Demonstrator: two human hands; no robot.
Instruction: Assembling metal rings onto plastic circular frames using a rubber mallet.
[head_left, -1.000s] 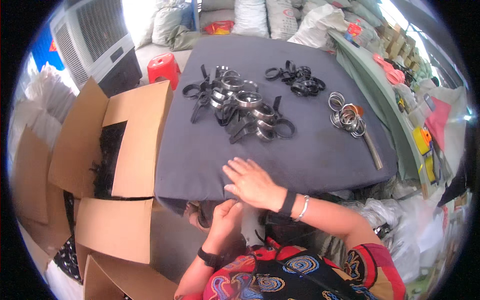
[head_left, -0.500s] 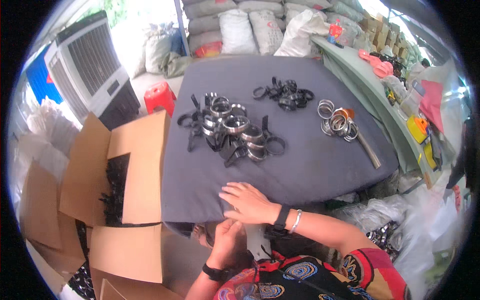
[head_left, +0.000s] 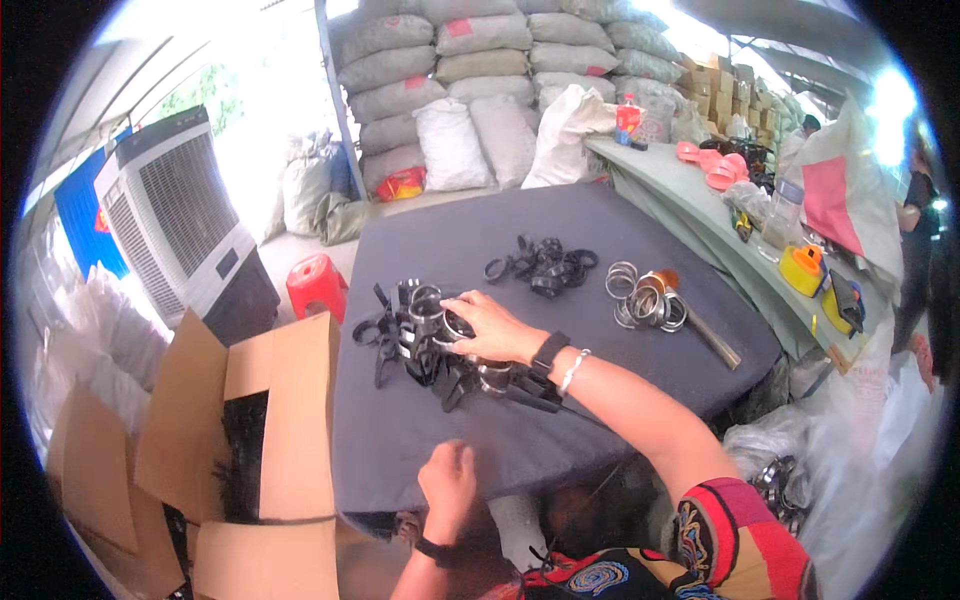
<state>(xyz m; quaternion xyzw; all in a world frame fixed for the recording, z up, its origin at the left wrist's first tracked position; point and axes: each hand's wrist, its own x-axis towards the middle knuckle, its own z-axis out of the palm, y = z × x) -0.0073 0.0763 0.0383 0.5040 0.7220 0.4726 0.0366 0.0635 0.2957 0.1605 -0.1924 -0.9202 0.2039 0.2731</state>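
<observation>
1. The pile of metal rings and black straps [head_left: 430, 366] lies on the left half of the dark grey, cloth-covered worktop [head_left: 560, 425].
2. The right hand [head_left: 490, 328] is over the right part of this pile, thumb and fingers apart around a ring; whether they grip it, I cannot tell.
3. The left hand [head_left: 447, 485] is at the worktop's near edge, its fingers curled into a loose fist; whether anything is inside, I cannot tell.
4. Farther back on the worktop is a smaller cluster of black pieces [head_left: 548, 268]; to its right are loose silver rings [head_left: 648, 305], with a metal rod [head_left: 715, 338] beside them.
5. Just left of the worktop stands an open cardboard box [head_left: 298, 420], flaps raised, with black parts [head_left: 243, 455] inside.
6. Another open carton [head_left: 95, 470] is at the lower left; the dark contents near it are too small to identify.
7. At the lower right, a clear plastic bag [head_left: 860, 430] lies by a heap of shiny rings [head_left: 778, 482].
8. Along the right, a second worktop [head_left: 690, 200] carries a red-labelled bottle [head_left: 628, 122] and a clear jar [head_left: 783, 212], whose contents are unclear.
9. Behind, closed sacks [head_left: 485, 65] are stacked in rows.
</observation>
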